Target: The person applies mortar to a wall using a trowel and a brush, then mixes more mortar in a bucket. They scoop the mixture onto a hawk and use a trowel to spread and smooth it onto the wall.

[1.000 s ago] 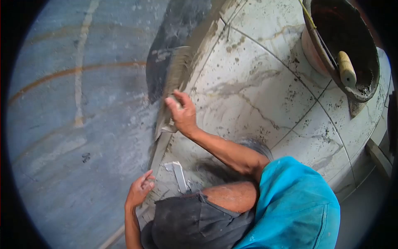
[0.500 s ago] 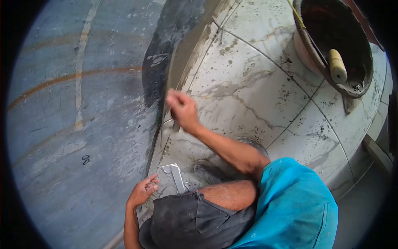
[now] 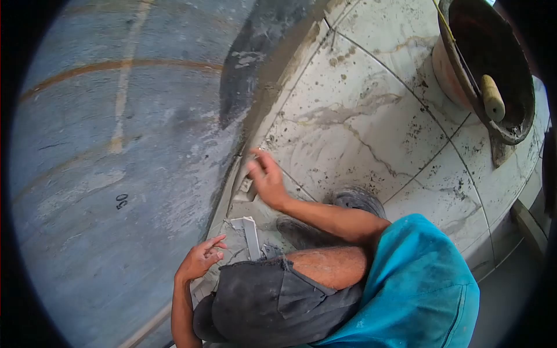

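My right hand [image 3: 268, 181] is over the edge strip of the floor beside the blue-grey surface, its fingers curved and apart, slightly blurred. Just below its fingertips lies a small pale piece [image 3: 246, 190] with grey smears; contact with it is unclear. My left hand [image 3: 201, 258] hovers near the same edge, lower down, with fingers spread and nothing in them. Between this hand and the dark shorts lies a narrow white offcut [image 3: 252, 238] among small fragments.
A large dark-rimmed bucket [image 3: 451, 81] stands at the upper right, with a wooden-handled tool [image 3: 492, 98] in it. Marbled tiles [image 3: 354, 124] carry grey specks. The blue-grey surface [image 3: 156, 133] fills the left. A shoe [image 3: 358, 200] rests beneath my right arm.
The view has shifted, so the bucket and tiles appear farther right. My right hand has come nearer the edge strip, its fingers now more apart, and the pale piece shows more. My left hand stays nearly still.
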`<action>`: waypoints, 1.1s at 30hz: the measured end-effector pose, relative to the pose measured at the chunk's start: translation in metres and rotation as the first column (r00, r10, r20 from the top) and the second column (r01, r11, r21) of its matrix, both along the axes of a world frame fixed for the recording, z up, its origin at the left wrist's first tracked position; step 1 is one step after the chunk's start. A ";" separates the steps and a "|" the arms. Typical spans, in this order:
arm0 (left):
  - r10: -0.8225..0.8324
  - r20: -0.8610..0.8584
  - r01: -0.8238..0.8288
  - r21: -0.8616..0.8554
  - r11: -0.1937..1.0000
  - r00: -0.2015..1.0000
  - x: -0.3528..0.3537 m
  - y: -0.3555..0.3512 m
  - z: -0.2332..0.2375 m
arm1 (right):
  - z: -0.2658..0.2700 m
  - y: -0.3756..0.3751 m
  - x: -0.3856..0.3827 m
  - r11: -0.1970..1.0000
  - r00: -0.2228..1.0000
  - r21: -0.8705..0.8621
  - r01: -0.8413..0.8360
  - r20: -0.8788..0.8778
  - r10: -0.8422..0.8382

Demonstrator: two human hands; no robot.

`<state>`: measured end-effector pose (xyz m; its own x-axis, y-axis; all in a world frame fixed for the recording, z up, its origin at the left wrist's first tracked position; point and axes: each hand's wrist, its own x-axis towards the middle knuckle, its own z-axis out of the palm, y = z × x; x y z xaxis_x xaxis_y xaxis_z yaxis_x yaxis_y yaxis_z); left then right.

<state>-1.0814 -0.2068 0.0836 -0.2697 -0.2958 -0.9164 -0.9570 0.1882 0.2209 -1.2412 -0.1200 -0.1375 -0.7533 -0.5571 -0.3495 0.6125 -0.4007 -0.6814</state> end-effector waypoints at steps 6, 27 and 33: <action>-0.056 -0.038 0.050 -0.153 0.987 0.998 0.005 -0.007 -0.004 | -0.002 -0.025 -0.083 0.990 0.939 0.036 0.137 0.313 -0.141; -0.113 -0.031 0.107 -0.139 0.985 0.993 -0.002 -0.010 -0.009 | -0.043 -0.005 -0.055 0.965 0.965 0.216 0.147 -0.246 -0.092; 0.040 -0.051 -0.045 -0.107 0.993 0.998 0.044 -0.022 -0.018 | -0.051 -0.014 -0.150 0.938 0.969 0.246 0.244 -0.096 -0.227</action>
